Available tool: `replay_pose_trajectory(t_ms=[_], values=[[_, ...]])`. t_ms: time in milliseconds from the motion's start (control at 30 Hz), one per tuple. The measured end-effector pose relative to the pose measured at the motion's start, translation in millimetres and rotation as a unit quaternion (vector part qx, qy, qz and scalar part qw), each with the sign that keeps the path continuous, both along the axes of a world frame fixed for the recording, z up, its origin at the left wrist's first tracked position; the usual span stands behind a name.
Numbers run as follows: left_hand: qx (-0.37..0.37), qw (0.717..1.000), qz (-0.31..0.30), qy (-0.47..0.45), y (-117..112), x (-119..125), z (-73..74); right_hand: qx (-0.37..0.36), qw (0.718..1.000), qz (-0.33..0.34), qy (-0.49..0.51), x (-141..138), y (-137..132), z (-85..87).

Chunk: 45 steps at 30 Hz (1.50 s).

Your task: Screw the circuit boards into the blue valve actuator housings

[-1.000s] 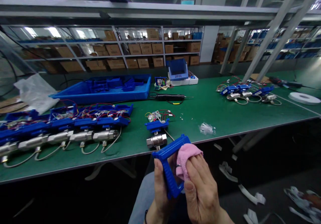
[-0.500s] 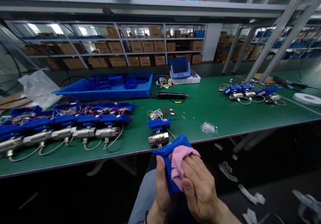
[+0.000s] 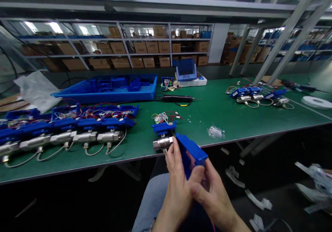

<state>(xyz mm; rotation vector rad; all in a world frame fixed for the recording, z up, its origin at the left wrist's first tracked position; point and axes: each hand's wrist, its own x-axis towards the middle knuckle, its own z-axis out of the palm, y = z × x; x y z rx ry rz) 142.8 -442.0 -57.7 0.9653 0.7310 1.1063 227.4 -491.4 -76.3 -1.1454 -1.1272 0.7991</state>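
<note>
A blue plastic housing (image 3: pixel 194 148) is tilted between my two hands just off the table's front edge. My left hand (image 3: pixel 177 180) is closed along its left side, fingers pointing up. My right hand (image 3: pixel 214 190) grips the lower right side, with the thumb at the near edge. Through the opening of the housing a bit of pink cloth (image 3: pixel 191 160) shows; most of it is hidden. Just beyond my left fingertips stands a metal ball valve (image 3: pixel 162 143) with a blue base (image 3: pixel 164 128), on top of which lie a circuit board and loose wires.
Several similar valve assemblies (image 3: pixel 89 135) line the left of the green table (image 3: pixel 140 128). Behind them is a blue tray (image 3: pixel 109 96) with blue parts. A black electric screwdriver (image 3: pixel 177 98) lies mid-table; crumpled clear plastic (image 3: pixel 215 132) lies near the front edge. More valves (image 3: pixel 250 97) sit at right.
The housing has been turned, so its frame now faces left and its side shows. My right hand has moved from wiping its face with the pink cloth to gripping its right side.
</note>
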Motion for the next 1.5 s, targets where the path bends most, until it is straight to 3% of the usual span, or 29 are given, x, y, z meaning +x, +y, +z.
replay_pose_trajectory(t_ms=[67, 167, 267, 367, 467, 567, 633, 800, 933, 1033, 1100, 1200, 1267, 1400, 1500], values=[[0.096, 0.987, 0.042, 0.119, -2.8, -0.8, 8.0, -0.029, 0.998, 0.007, 0.060, 7.9, 2.0, 4.3], [0.130, 0.981, -0.028, 0.143, 0.8, -12.1, 17.9, -0.053, 0.989, -0.019, 0.140, 22.8, 4.5, 6.8], [0.098, 0.986, -0.087, 0.104, 17.5, -28.0, 22.4, -0.069, 0.975, -0.001, 0.210, 33.8, 7.6, 9.1], [0.015, 0.990, -0.131, 0.046, 37.2, -36.2, 19.5, -0.068, 0.965, 0.048, 0.248, 34.4, 12.6, 13.8], [-0.066, 0.960, -0.262, -0.075, 47.4, -35.3, 12.5, -0.075, 0.956, 0.050, 0.280, 28.7, 19.1, 16.9], [-0.088, 0.927, -0.321, -0.175, 43.5, -27.6, 7.1, -0.083, 0.955, 0.008, 0.285, 24.0, 26.0, 14.0], [-0.096, 0.926, -0.301, -0.208, 34.7, -19.5, 6.3, -0.081, 0.954, -0.043, 0.285, 21.9, 30.6, 9.5], [-0.227, 0.932, -0.126, -0.251, 14.5, -3.1, 9.6, -0.064, 0.941, -0.180, 0.281, 16.0, 38.5, 1.5], [-0.283, 0.921, -0.071, -0.257, 14.8, -5.5, 7.6, -0.041, 0.948, -0.264, 0.173, 12.8, 32.3, 6.3], [-0.232, 0.937, -0.032, -0.258, 15.8, -8.4, 7.0, 0.042, 0.958, -0.275, -0.066, 10.1, 21.2, 11.5], [-0.186, 0.950, -0.018, -0.250, 13.7, -8.0, 8.5, 0.125, 0.933, -0.201, -0.271, 6.0, 15.1, 12.5], [-0.141, 0.960, -0.004, -0.240, 9.4, -6.5, 11.4, 0.164, 0.859, -0.120, -0.469, -2.5, 10.2, 12.1], [-0.143, 0.961, -0.011, -0.238, 7.9, -7.3, 12.5, 0.156, 0.847, -0.096, -0.499, -6.1, 8.2, 13.1], [-0.174, 0.955, -0.047, -0.237, 8.5, -12.0, 12.2, 0.193, 0.853, -0.006, -0.485, -3.0, 4.7, 15.5], [-0.161, 0.959, -0.031, -0.230, 8.4, -13.1, 10.2, 0.164, 0.847, -0.030, -0.505, 0.7, 4.3, 12.0]])
